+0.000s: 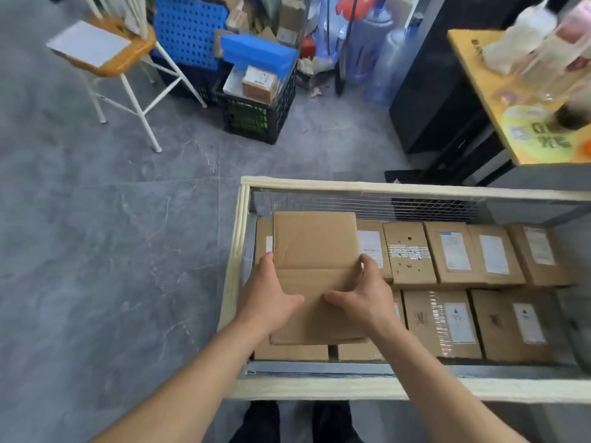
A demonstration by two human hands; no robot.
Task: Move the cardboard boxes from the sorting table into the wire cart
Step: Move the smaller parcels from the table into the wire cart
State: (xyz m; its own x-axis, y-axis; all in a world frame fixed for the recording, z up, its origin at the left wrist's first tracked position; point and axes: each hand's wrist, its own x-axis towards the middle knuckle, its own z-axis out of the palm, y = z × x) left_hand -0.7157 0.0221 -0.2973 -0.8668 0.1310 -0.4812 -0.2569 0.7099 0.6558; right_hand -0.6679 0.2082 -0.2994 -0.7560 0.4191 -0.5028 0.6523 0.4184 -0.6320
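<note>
Over the left end of the wire cart (pixel 246 314), a plain brown cardboard box (pixel 315 247) is held flat between both hands; the left hand (pixel 270 302) grips its left edge, fingers curled against the side and thumb laid across the top face; the right hand (pixel 364 295) grips the right edge the same way, and the two thumb tips point at each other, close but apart, on the near half of the lid; whether the box rests on the cartons under it or hangs just above them cannot be told. Right of it, labelled boxes (pixel 454 254) lie in two rows, packed side by side across the cart's bottom; a wire mesh wall (pixel 415 209) closes the far side, and a pale padded rim (pixel 383 186) frames the top, its left rail just beside the left hand. Beyond that rail lies open grey floor (pixel 112 235); a white-legged chair (pixel 105 55) and a black crate (pixel 256 119) stand well apart, farther off; a yellow tabletop (pixel 499 100) juts past the cart's far right corner.
</note>
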